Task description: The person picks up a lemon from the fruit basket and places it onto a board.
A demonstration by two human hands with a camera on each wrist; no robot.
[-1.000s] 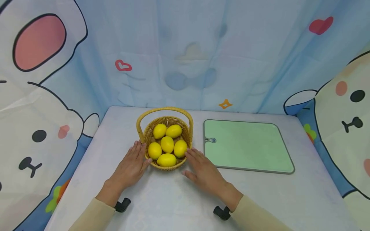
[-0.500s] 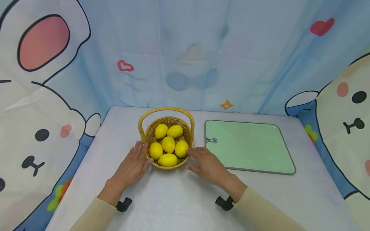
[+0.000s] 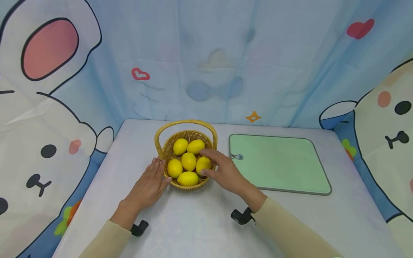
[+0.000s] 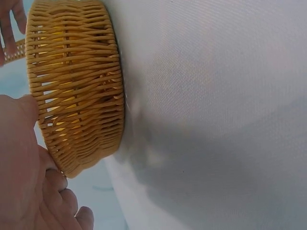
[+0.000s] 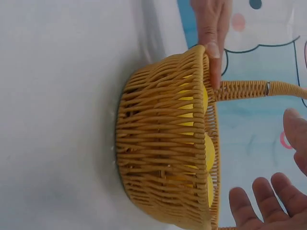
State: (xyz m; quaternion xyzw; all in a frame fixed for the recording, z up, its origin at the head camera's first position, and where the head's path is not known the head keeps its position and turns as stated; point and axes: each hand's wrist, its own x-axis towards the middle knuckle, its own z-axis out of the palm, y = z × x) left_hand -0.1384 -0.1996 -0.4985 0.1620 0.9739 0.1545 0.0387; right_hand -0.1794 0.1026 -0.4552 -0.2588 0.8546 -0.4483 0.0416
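A wicker basket [image 3: 189, 187] with an arched handle [image 3: 187, 122] stands upright on the table, holding several yellow lemons [image 3: 188, 162]. My left hand [image 3: 146, 188] rests along the basket's left side with its fingers extended; in the left wrist view its thumb touches the woven rim. Over the right side of the basket reaches my right hand [image 3: 227, 174], thumb and fingers spread on either side of the rightmost lemon [image 3: 203, 164]. In the right wrist view the right hand's fingers [image 5: 266, 196] hover above the rim with a gap between thumb and fingers, gripping nothing.
A pale green cutting board [image 3: 277, 163] with a grey edge lies flat to the right of the basket. White cloth covers the table [image 3: 190, 229]. Behind it hangs a blue curtain [image 3: 206, 64] printed with cartoon animals. Each wrist wears a black camera mount [image 3: 241, 216].
My right hand has lifted from the basket's right side and moved up and left over the rightmost lemon, its fingers spreading. The left hand stays against the basket.
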